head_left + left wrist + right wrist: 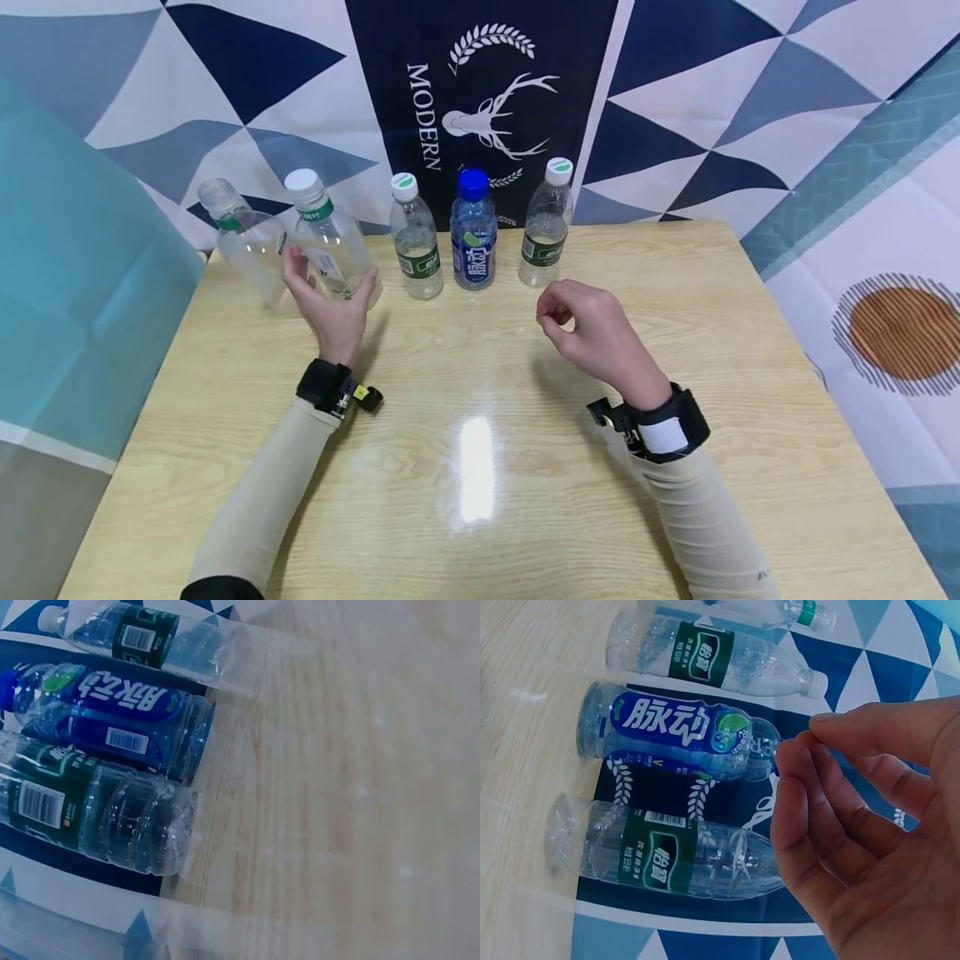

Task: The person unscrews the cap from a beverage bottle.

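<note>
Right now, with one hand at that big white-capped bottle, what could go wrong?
The left hand has its fingers close to the leftmost bottle, so lifting or shifting the large white-capped bottle might knock its neighbor over.

The right hand is near the rightmost bottle; a careless forward sweep could bump it.

The bottles stand near the back edge of the table, so a backward push might tip one over that edge.

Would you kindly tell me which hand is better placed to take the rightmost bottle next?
Probably the right hand: it is just in front of the rightmost bottle, with nothing visible in its fingers, whereas the left hand is curved around the second bottle from the left, farther away.
</note>
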The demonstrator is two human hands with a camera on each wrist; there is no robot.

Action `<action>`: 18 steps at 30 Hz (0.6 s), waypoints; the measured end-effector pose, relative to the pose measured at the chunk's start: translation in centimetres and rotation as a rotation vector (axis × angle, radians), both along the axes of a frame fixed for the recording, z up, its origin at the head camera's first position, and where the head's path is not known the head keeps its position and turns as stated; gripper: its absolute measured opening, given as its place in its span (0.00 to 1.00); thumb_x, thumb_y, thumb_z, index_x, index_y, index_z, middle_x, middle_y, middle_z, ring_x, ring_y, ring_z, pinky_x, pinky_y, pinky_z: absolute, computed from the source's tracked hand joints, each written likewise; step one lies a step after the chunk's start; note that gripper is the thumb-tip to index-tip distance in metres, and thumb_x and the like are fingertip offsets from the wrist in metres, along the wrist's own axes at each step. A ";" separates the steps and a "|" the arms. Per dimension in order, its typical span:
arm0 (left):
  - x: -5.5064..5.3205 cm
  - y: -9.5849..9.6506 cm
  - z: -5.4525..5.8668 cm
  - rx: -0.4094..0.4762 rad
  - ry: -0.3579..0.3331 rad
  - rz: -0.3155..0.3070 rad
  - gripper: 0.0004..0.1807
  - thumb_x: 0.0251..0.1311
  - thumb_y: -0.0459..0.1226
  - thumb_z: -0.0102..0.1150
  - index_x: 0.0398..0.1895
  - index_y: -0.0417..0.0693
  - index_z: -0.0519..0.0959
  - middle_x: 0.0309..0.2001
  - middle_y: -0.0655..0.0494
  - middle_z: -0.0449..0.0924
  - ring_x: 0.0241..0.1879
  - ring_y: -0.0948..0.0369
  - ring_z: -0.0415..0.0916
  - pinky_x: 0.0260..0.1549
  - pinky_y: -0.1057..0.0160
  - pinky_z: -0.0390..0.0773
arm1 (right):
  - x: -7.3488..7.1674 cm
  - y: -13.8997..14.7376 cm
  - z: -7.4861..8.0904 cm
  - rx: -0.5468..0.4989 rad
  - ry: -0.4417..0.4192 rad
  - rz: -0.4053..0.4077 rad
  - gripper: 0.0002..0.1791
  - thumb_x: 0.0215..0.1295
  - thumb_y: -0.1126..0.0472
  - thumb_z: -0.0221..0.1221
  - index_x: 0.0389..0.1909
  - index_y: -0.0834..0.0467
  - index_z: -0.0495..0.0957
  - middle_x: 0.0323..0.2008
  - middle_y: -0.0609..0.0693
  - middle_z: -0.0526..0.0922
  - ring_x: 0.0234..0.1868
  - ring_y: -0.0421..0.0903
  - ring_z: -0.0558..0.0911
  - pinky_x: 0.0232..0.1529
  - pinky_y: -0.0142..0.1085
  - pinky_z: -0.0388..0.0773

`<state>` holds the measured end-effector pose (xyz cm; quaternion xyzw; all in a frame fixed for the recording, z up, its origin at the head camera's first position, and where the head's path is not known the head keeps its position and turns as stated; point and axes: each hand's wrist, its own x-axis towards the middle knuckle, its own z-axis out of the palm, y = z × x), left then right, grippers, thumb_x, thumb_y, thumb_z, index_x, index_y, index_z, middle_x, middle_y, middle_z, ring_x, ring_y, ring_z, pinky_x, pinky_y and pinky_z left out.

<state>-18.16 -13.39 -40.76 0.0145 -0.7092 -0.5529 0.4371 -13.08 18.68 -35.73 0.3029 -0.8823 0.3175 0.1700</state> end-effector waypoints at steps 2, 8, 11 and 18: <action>-0.7 0.2 0.0 0.002 -0.001 0.006 0.57 0.36 0.30 0.75 0.69 0.29 0.49 0.67 0.43 0.56 0.64 0.55 0.56 0.62 0.59 0.54 | -0.1 0.0 0.1 0.000 0.000 -0.005 0.06 0.53 0.69 0.60 0.28 0.55 0.76 0.27 0.41 0.76 0.27 0.35 0.75 0.28 0.31 0.74; -2.7 0.7 -0.8 0.017 -0.016 0.045 0.59 0.36 0.33 0.76 0.71 0.32 0.47 0.69 0.44 0.52 0.67 0.58 0.52 0.63 0.62 0.51 | -0.1 0.1 -0.2 0.014 -0.013 -0.005 0.06 0.53 0.69 0.60 0.28 0.54 0.76 0.27 0.41 0.76 0.28 0.35 0.74 0.30 0.30 0.73; -3.8 0.7 -1.0 -0.001 -0.038 0.073 0.62 0.36 0.37 0.77 0.72 0.34 0.45 0.71 0.46 0.48 0.68 0.64 0.46 0.63 0.64 0.46 | -0.1 0.1 -0.3 0.013 -0.013 -0.004 0.07 0.53 0.69 0.59 0.28 0.54 0.76 0.27 0.41 0.75 0.28 0.35 0.74 0.29 0.32 0.74; -6.1 0.7 -1.2 0.000 -0.064 0.139 0.65 0.34 0.44 0.78 0.73 0.38 0.44 0.72 0.55 0.46 0.68 0.68 0.44 0.63 0.65 0.43 | -0.2 0.2 -0.2 0.012 -0.013 -0.007 0.07 0.53 0.70 0.59 0.27 0.54 0.76 0.27 0.41 0.75 0.28 0.35 0.73 0.29 0.32 0.74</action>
